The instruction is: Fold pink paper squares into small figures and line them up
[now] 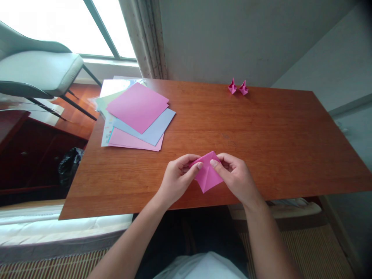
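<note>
A small pink sheet of folded origami paper (207, 176) is held over the front part of the table, one corner pointing toward me. Crease lines run across its face. My left hand (181, 172) pinches its left corner, thumb on top and fingers curled behind. On the opposite edge, my right hand (232, 172) grips it the same way, the thumb lying near the top middle. Both sets of fingertips are partly hidden behind the paper. Two small pink folded paper figures (238, 88) stand side by side at the table's far edge.
Loose pink, blue and light pink paper sheets (138, 106) lie stacked at the left of the wooden table (276, 143). A pale chair (43, 66) stands by the window, left of the table. Below it is a dark cabinet (35, 155) with a black plastic bag (69, 166).
</note>
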`<state>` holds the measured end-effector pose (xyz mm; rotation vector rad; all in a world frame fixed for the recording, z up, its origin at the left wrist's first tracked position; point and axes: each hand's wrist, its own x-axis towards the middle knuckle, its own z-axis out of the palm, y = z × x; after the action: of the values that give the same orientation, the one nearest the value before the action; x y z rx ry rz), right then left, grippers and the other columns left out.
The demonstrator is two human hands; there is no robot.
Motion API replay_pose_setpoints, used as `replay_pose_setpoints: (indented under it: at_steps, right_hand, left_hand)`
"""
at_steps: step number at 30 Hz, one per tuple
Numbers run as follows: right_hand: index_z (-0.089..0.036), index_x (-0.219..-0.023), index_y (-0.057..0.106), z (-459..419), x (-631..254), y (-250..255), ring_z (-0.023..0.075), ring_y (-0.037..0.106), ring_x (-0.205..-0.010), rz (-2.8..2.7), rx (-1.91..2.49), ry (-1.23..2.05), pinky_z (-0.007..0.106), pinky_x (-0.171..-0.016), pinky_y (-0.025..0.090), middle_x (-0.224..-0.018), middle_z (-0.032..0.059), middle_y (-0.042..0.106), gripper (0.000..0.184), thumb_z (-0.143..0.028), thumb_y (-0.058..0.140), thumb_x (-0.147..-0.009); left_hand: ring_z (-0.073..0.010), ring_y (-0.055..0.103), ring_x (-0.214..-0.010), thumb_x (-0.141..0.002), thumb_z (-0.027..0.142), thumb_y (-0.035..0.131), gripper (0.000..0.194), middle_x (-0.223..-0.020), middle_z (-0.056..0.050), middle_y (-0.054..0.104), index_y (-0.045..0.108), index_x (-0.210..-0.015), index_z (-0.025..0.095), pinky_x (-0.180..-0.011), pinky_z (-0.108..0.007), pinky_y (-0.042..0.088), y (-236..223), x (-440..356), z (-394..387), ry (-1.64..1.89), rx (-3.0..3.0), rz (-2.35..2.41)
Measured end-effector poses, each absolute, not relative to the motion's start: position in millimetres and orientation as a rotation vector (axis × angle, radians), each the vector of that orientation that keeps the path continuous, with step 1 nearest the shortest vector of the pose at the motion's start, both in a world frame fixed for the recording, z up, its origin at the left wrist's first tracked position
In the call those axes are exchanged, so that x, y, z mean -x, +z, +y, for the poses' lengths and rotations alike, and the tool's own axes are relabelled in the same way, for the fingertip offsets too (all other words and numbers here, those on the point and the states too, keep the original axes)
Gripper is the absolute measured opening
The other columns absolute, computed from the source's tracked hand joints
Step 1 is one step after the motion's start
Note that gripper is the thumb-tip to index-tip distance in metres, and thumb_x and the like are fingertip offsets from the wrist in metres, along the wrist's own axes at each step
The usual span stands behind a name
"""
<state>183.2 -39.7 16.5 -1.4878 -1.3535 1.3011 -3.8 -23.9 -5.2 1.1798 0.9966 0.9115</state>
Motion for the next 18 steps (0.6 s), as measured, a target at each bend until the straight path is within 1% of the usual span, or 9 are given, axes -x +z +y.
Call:
replay_pose_setpoints:
  at_steps: [5,10,18]
  right_hand:
    - [-0.021,-0.091,0.071,-39,-190,20,0.0155,0.058,-0.071,-1.4,1.493,1.291,0.025,-0.06,0.045,-0.08,0.0015,0.067,0.026,-0.044,0.062,-0.095]
    - [-0.021,-0.092,0.07,-42,-196,20,0.0156,0.061,-0.075,-1.394,1.466,1.318,0.025,-0.065,0.047,-0.084,0.0011,0.069,0.023,-0.042,0.061,-0.096]
    - [-0.021,-0.089,0.069,-47,-203,23,0.0151,0.061,-0.074,-1.407,1.463,1.292,0.024,-0.065,0.046,-0.081,0.0004,0.067,0.024,-0.041,0.059,-0.097]
  left_hand:
    - [-0.0122,0.061,-0.063,-0.09,0.038,0.069,0.024,-0.076,-0.003,0.069,0.075,-0.092,0.015,-0.055,-0.02,0.053,-5,2,-25,0.886,-1.141,1.038]
    - [-0.0122,0.063,-0.061,-0.089,0.037,0.07,0.023,-0.073,-0.002,0.07,0.076,-0.09,0.015,-0.054,-0.02,0.055,-4,0,-24,0.9,-1.123,1.072]
    - [-0.0133,0.065,-0.061,-0.09,0.04,0.069,0.026,-0.075,-0.003,0.072,0.077,-0.092,0.016,-0.055,-0.022,0.058,-4,1,-24,0.899,-1.117,1.068]
